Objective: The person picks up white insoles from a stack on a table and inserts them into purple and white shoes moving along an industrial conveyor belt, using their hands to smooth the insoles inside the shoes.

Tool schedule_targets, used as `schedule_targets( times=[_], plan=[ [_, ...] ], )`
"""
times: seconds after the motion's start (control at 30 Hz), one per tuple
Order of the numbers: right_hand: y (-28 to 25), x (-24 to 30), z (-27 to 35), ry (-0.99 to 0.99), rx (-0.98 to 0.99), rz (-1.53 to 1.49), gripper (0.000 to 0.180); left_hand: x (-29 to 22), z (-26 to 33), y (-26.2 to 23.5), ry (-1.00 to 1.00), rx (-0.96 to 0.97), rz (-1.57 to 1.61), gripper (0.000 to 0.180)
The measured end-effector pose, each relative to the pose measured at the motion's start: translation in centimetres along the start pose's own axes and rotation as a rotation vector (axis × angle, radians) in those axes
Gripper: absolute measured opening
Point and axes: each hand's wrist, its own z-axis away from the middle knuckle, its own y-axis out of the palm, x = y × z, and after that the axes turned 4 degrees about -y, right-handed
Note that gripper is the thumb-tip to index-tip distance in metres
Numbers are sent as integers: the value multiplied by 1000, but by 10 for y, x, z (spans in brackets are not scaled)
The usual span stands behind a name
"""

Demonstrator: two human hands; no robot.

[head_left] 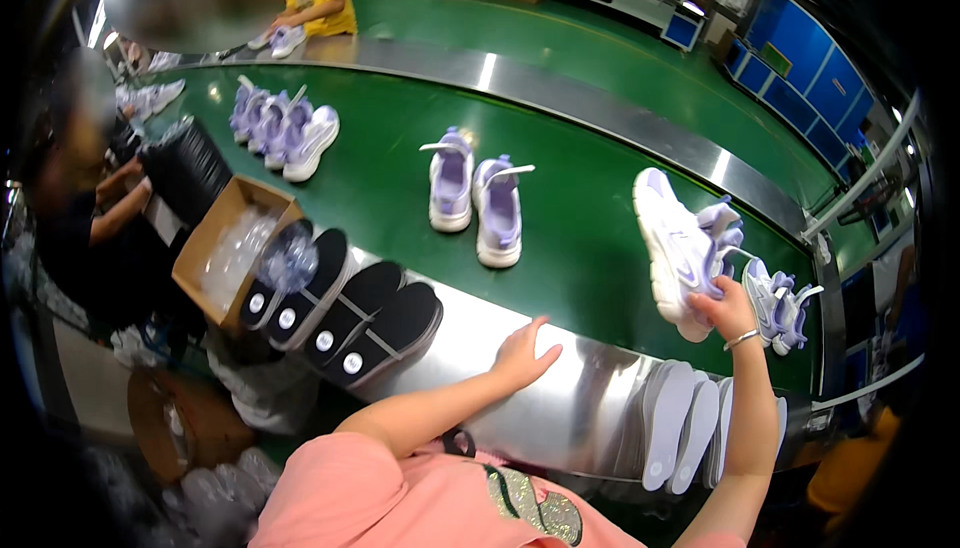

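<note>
Currently, a white-and-lavender shoe (668, 238) is being held over the green belt (590, 218).
Right hand (728, 310) is gripping its lower end, fingers closed; left hand (522, 356) is holding nothing, half-open over the metal ledge (580, 388). Shoe handling is seemingly proceeding, next calling for steady grip.

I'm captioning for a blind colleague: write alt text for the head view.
A person's right hand holds a white-and-lilac sneaker over a green surface where similar shoes stand. The open left hand is at the metal ledge, between black insoles and pale insoles.
</note>
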Motion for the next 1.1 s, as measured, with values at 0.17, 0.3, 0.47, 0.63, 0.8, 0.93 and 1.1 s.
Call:
schedule_targets(
  times=[0.17,0.3,0.47,0.63,0.8,0.93,1.1],
  plan=[
    [83,49,88,-410,40,554,30,-68,29,-5,337,-363,19,84],
    [143,42,148,-321,130,640,32,-35,56,4,-12,-159,-87,89],
    [161,30,188,-432,39,439,35,-7,61,14,8,-214,-187,80],
    [112,20,193,-246,-113,331,29,5,53,-3,213,-305,-202,47],
    [103,-84,189,35,-269,600,33,-4,49,0,345,-401,-85,43],
    [112,-97,184,148,-244,681,35,-11,45,-8,262,-281,-158,48],
    [108,-98,175,346,-211,646,34,-27,30,-25,372,-196,-25,47]
  ],
)
